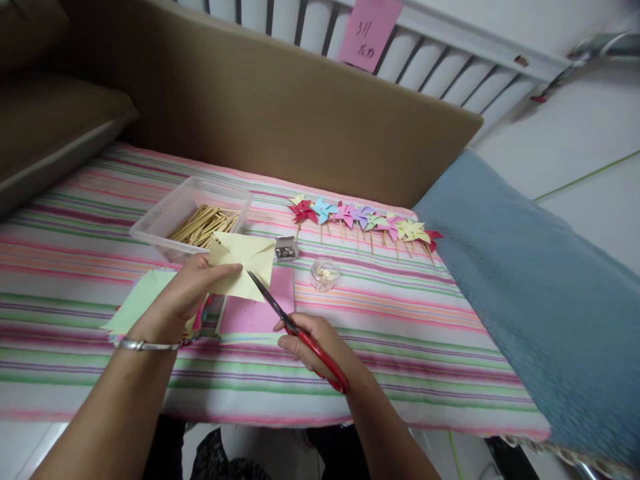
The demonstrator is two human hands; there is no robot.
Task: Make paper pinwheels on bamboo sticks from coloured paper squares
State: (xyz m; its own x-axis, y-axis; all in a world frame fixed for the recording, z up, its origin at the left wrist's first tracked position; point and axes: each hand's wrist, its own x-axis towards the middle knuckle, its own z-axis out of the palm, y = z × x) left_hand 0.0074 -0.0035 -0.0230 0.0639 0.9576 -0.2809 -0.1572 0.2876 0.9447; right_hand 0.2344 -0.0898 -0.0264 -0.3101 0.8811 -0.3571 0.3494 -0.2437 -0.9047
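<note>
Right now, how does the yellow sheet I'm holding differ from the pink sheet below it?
The yellow sheet is raised in your left hand, whereas the pink sheet lies flat. The yellow sheet has slits near its upper corners; the pink sheet shows none in its visible part. Both are paper with straight edges.

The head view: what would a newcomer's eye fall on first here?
Probably the row of multicoloured paper pinwheels on thin sticks, at the back right of the pink-and-green striped cloth. Next, the red-handled metal scissors in the right hand, their tips at the pale yellow square paper sheet that the left hand holds.
</note>
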